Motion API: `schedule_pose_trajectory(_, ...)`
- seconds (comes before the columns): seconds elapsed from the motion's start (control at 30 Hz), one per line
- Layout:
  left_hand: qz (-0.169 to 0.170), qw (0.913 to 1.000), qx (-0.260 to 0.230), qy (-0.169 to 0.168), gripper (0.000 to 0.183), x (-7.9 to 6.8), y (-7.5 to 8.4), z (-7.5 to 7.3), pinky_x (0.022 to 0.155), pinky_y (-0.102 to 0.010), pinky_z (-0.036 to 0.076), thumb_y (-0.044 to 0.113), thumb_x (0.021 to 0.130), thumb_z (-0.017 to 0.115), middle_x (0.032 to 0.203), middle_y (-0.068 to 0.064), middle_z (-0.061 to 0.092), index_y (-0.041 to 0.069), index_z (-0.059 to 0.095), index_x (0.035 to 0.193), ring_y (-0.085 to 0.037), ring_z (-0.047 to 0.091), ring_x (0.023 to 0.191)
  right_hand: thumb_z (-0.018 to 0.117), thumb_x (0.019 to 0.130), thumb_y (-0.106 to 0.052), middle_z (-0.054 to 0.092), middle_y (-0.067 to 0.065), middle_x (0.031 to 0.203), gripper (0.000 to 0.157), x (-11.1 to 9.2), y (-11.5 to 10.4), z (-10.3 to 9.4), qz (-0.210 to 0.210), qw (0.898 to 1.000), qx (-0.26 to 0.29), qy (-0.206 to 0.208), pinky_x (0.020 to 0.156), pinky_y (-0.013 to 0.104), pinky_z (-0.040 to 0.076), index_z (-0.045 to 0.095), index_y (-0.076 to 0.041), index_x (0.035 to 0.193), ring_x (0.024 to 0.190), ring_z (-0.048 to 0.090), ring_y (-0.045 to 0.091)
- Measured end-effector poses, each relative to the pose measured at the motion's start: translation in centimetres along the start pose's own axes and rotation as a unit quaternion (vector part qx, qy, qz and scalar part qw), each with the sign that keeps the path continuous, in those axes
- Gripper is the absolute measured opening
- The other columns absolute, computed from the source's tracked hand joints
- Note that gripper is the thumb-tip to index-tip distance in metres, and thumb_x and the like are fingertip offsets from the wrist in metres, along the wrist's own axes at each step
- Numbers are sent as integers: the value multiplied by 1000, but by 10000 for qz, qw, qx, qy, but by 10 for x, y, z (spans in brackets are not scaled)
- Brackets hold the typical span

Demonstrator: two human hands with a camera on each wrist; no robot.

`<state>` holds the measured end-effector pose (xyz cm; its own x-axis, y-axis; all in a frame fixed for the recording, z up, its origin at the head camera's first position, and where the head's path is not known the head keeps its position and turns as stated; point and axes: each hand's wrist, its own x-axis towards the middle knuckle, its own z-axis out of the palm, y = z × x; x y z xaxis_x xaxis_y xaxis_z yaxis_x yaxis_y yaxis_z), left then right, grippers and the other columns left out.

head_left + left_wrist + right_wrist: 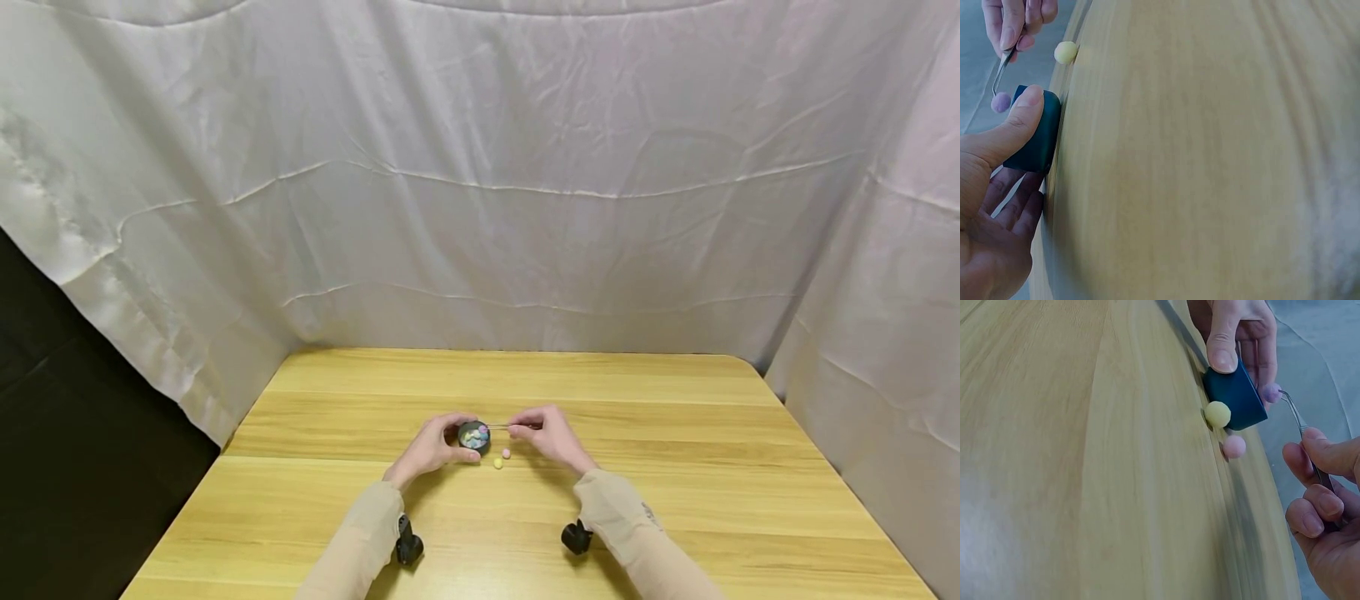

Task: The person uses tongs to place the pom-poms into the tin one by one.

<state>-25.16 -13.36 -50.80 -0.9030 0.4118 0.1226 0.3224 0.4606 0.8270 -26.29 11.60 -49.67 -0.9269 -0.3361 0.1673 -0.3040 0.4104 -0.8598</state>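
My left hand (431, 448) grips a small dark round cup (1240, 397) on the table, thumb on its near side and fingers behind. Several pastel pom-poms (472, 437) lie inside the cup in the head view. From the right, my right hand (551, 435) pinches bent-tip tweezers (1295, 414) between thumb and fingers. At the tweezers' tips is a purple pom-pom (1271, 393), held just above the cup's opening. A yellow pom-pom (1217, 414) and a pink pom-pom (1234, 446) lie on the table beside the cup, on its right and near side.
The wooden table (675, 467) stretches out on both sides of the hands. Pale curtains (525, 233) hang behind it and along both sides, with a dark panel (75, 433) at the left. A black wrist camera (408, 546) hangs under the left sleeve, another camera (576, 537) under the right.
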Motion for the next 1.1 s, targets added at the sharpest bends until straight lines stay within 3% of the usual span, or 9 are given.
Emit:
schedule_pose_trajectory(0.17, 22, 10000, 50, 8, 61, 0, 0, 0, 100, -43, 51, 16, 80, 86, 130, -15, 68, 1, 61, 134, -29, 64, 117, 73, 91, -10, 78, 15, 94, 14, 2, -1, 4, -2, 10000, -81, -4, 70, 20, 56, 78, -1, 100, 79, 72, 11)
schedule_pose_trajectory(0.63, 14, 10000, 18, -29, 60, 0, 0, 0, 98, -38, 51, 15, 81, 85, 129, -15, 68, 2, 61, 134, -28, 64, 116, 73, 91, -11, 78, 14, 95, 13, 5, -2, 10, -31, 9999, -148, -23, 72, 20, 55, 79, -2, 100, 81, 72, 12)
schedule_pose_trajectory(1.1, 36, 10000, -59, -58, 59, 0, 0, 0, 100, -41, 51, 12, 80, 85, 128, -17, 68, 0, 61, 133, -30, 64, 116, 74, 90, -12, 78, 14, 102, 14, 3, -4, 7, 87, 9995, -286, 39, 72, 21, 52, 79, -4, 101, 82, 66, 10)
